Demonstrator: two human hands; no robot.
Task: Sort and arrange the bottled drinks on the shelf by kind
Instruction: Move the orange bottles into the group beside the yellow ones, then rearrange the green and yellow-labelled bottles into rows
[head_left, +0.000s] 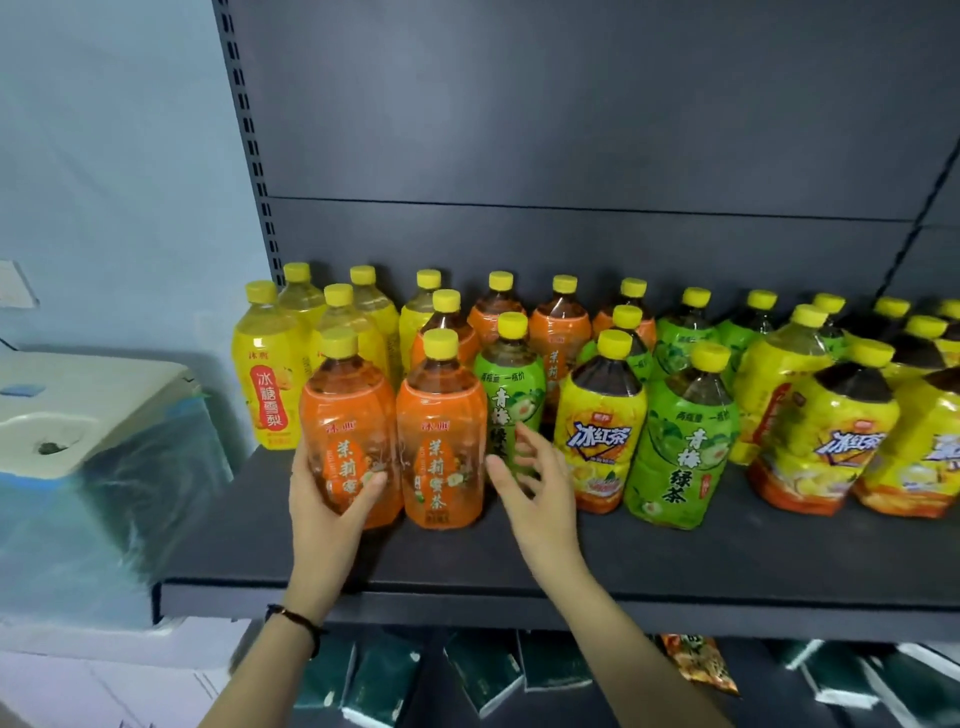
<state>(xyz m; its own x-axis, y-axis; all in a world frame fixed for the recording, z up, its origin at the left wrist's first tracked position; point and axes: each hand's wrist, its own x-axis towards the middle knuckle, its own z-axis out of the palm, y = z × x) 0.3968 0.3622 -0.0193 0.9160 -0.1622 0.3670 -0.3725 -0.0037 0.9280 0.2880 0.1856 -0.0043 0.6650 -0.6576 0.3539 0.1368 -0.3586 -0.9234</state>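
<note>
- On the dark shelf (675, 556), at its left front, the left hand (330, 504) grasps an orange bottle (348, 415) low on its body. The thumb lies across the front of the label and the palm is round the left side. The bottle stands upright on the board.
- Just to its right, touching or nearly so, stands a second orange bottle (441, 441) of the same kind, also upright.
- The right hand (535, 488) is released, fingers spread, holding nothing. Its fingertips lie in front of the lower label of a green bottle (511, 395), which stands just behind and to the right of the second orange bottle. Whether they touch it cannot be told.
- Further back, more orange ones (558, 332) stand in the middle rows, and pale yellow bottles (267, 384) fill the left end.
- To the right along the front stand an iced-tea bottle (600, 431) with a yellow label, then another green one (680, 441), then more iced-tea bottles (831, 447); the kinds are mixed there.
- Every cap in view is yellow.
- A dark bracelet (293, 618) circles the left wrist.
- Under the shelf lie dark green packets (483, 670) and a snack bag (701, 665); left of the shelf stands a white appliance (78, 410) wrapped in plastic film.
</note>
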